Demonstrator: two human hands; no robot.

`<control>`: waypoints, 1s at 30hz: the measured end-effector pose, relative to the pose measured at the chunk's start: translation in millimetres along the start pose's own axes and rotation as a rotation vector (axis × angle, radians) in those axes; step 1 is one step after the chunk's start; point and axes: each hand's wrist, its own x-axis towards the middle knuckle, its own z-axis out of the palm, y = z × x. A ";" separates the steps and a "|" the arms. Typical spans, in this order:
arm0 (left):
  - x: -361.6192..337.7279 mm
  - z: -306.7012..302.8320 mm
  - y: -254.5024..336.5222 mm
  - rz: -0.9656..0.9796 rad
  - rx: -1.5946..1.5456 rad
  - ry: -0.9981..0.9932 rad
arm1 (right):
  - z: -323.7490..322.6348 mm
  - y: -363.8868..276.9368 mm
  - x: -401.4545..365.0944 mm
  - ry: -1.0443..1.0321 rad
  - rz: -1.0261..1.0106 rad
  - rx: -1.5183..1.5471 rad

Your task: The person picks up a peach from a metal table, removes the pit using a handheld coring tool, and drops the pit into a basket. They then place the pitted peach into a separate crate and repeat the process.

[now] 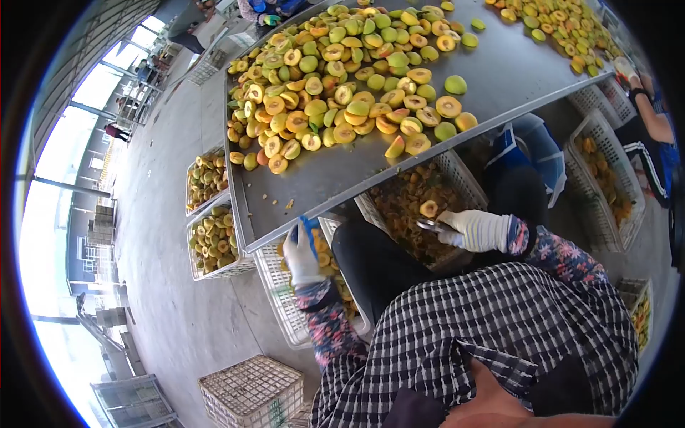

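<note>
Over a crate (pixel 465 178), the right hand (pixel 479 230) holds a tool (pixel 429 225).

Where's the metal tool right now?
The metal tool is in the right hand, just right of centre in the head view, over the crate of fruit pieces and close to a halved fruit.

Floral sleeves (pixel 567 257) accompany a checked garment (pixel 492 307), whitish gloves (pixel 485 230) and dark trousers (pixel 374 262).

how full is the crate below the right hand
Not empty: yellow-brown fruit pieces cover what shows inside the white plastic crate; can't tell how deep.
</note>
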 end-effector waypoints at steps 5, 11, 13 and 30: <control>11.8 -22.0 16.7 0.179 0.346 0.044 | 1.5 -0.3 1.0 -0.054 0.129 -0.303; 92.9 86.9 76.6 0.416 0.820 -0.206 | -2.8 -15.4 5.2 -0.142 0.187 -0.315; 130.6 125.0 70.6 0.547 0.879 -0.262 | 7.5 -2.3 5.5 -0.073 0.128 -0.271; 100.9 147.2 52.5 -0.326 -0.812 -0.600 | -8.7 -8.7 4.7 0.262 -0.037 0.045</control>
